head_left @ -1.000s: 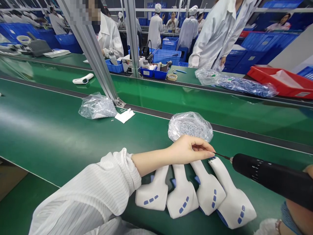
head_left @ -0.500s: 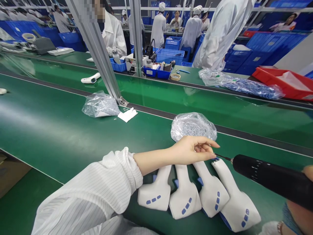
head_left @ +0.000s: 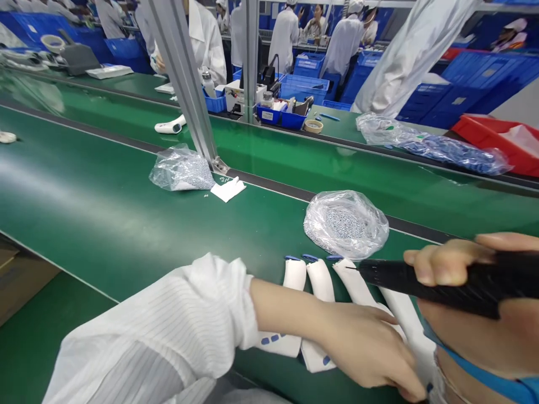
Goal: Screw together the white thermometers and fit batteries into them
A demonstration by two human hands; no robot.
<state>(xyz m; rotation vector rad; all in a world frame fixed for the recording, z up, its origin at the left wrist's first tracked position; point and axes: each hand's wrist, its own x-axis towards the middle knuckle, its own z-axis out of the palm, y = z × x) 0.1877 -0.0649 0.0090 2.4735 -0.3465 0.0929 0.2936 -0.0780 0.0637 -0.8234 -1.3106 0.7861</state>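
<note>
Across the green table lie several white handheld devices (head_left: 320, 283) with blue buttons, their handles pointing away from me. My left hand (head_left: 368, 345) rests over the bodies of the devices on the right, palm down; its fingertips reach the rightmost one, and whether they grip it is unclear. A black electric screwdriver (head_left: 391, 274) is wrapped in the fingers of my right hand (head_left: 458, 269). Its thin bit lies near the handle end of one device. Behind the handles sits an open clear bag of small screws (head_left: 345, 223).
Another bag of screws (head_left: 185, 169) and a white paper (head_left: 228, 189) lie near the metal post (head_left: 185, 84). Beyond the divider are a white device (head_left: 169, 127), blue bins (head_left: 304, 88), a red tray (head_left: 501, 140) and several people in white coats.
My left hand has moved down from the screwdriver tip onto the devices. The screwdriver and my right hand have shifted left, and the tip is now at another handle. The view has tilted slightly.
</note>
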